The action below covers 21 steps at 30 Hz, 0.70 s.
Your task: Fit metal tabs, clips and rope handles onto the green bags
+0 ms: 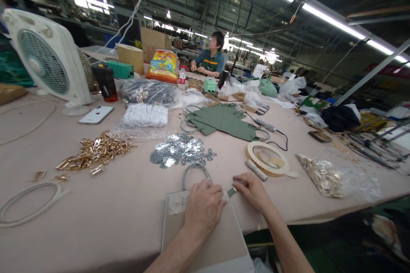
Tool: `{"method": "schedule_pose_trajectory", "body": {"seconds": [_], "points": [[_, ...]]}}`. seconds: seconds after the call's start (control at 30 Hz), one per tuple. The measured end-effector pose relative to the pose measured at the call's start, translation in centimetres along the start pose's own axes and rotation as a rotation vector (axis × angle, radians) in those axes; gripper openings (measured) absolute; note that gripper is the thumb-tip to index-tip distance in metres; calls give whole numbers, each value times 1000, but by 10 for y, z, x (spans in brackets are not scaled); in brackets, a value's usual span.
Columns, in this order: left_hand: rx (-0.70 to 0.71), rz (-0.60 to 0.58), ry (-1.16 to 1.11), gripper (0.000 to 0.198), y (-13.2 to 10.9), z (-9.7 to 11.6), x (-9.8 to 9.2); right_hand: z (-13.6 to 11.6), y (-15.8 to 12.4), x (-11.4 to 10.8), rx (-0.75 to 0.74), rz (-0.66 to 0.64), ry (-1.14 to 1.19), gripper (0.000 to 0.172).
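Observation:
A flat beige panel (221,239) with pale edges lies at the table's front edge, a grey-green loop handle (196,169) rising from its far end. My left hand (205,204) is closed over the panel's far right corner, fingers curled and pressed together; what lies under the fingertips is partly hidden. Just to the right, a short green strap (232,192) sticks out beside the panel. My right hand (253,188) pinches its outer end, where a small shiny bit shows. Beyond the hands lie a pile of silver metal plates (179,149) and stacked green panels with handles (224,121).
Rolls of tape (267,158) lie right of the hands, near a bag of metal pieces (320,177). Gold-coloured hardware (96,151), a phone (96,115) and a fan (48,55) stand left. A co-worker (209,60) sits across the table.

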<state>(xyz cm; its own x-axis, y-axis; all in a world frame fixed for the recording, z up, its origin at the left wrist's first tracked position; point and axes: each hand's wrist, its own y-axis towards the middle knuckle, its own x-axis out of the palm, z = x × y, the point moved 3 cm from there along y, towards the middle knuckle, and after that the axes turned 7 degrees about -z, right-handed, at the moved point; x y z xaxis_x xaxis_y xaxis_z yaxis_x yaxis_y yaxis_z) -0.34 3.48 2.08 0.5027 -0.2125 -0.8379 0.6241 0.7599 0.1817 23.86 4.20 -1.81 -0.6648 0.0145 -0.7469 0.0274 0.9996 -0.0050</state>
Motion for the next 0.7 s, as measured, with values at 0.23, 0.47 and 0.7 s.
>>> {"method": "schedule_pose_trajectory", "body": {"seconds": [0.23, 0.47, 0.7], "points": [[-7, 21, 6, 8, -1, 2, 1, 1, 22, -4, 143, -162, -64, 27], [-60, 29, 1, 35, -3, 1, 5, -3, 35, -4, 210, -193, -57, 15], [-84, 38, -7, 38, -3, -2, 7, -29, 10, -5, 33, -157, 289, 20]]}}
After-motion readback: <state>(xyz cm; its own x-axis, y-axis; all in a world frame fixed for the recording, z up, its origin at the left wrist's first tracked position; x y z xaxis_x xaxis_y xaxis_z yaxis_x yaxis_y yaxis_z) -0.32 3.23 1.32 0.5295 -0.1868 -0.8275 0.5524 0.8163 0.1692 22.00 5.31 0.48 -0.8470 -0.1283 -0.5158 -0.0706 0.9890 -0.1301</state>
